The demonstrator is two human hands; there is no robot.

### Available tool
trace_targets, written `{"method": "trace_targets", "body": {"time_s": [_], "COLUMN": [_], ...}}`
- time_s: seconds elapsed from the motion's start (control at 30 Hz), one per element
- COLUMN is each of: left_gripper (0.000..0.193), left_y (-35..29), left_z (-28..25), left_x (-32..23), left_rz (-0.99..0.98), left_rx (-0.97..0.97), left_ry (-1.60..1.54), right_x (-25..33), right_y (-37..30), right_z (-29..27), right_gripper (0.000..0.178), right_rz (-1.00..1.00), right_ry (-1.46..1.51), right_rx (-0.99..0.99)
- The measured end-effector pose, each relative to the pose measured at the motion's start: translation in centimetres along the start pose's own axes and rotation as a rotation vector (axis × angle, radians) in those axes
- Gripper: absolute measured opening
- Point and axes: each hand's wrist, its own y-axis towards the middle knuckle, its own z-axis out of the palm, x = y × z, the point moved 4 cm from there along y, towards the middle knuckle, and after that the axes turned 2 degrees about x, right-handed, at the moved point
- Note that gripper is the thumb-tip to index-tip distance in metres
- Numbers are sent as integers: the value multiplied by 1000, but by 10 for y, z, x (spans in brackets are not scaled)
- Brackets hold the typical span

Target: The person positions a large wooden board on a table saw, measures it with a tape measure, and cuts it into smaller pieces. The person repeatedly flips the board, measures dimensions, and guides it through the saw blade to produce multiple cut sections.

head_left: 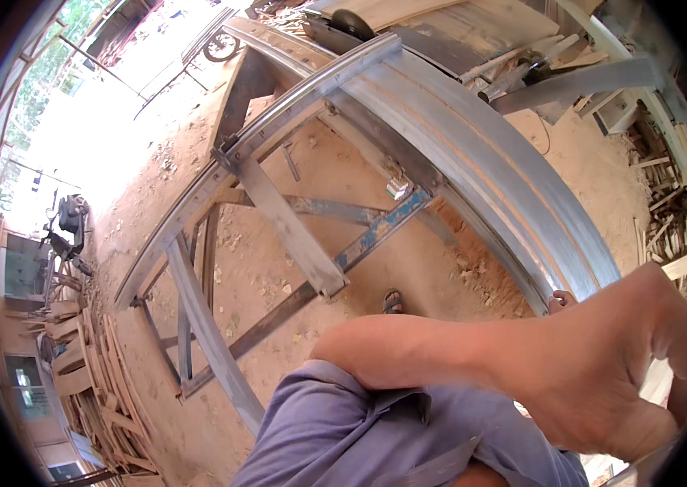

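Observation:
My left hand (611,373) is close by at the lower right, its forearm crossing from the left. The fingers are curled round toward the thumb; what they hold, if anything, cannot be made out. Just beyond the forearm, a few fingertips (560,301), seemingly of my right hand, show beside the curved grey panel (490,154); the rest is hidden. That long panel with lengthwise ridges arches from top centre to the right. Left of it stands a metal frame (278,219) with crossbars, and a clamp-like fitting (228,161) sits on its curved rail.
My sandalled foot (392,302) stands on the dirt floor below the frame. Wood scraps (668,211) lie heaped at right, planks (108,390) at left. A motorbike (67,227) is parked far left. A small white pack (397,188) rests near a blue-painted bar (392,219).

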Motion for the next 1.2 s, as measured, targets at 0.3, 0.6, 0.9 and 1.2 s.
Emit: {"method": "trace_targets", "body": {"time_s": [0.3, 0.6, 0.9, 1.2], "left_gripper": [27, 19, 41, 45], "left_y": [-5, -199, -289, -278], "left_z": [-165, -440, -586, -734], "left_x": [-4, -49, -132, -193], "left_rz": [-14, -344, -583, -911], "left_rx": [-113, -1176, -1484, -1255], "left_ry": [491, 1186, 1976, 2424], "right_x": [-21, 93, 211, 276], "right_y": [139, 158, 297, 395], "right_z": [50, 24, 49, 65], "right_gripper": [21, 19, 25, 24], "right_rz": [-113, -418, -510, -406], "right_ry": [-263, -541, -257, -260], "right_rx": [-197, -390, -161, -18]}}
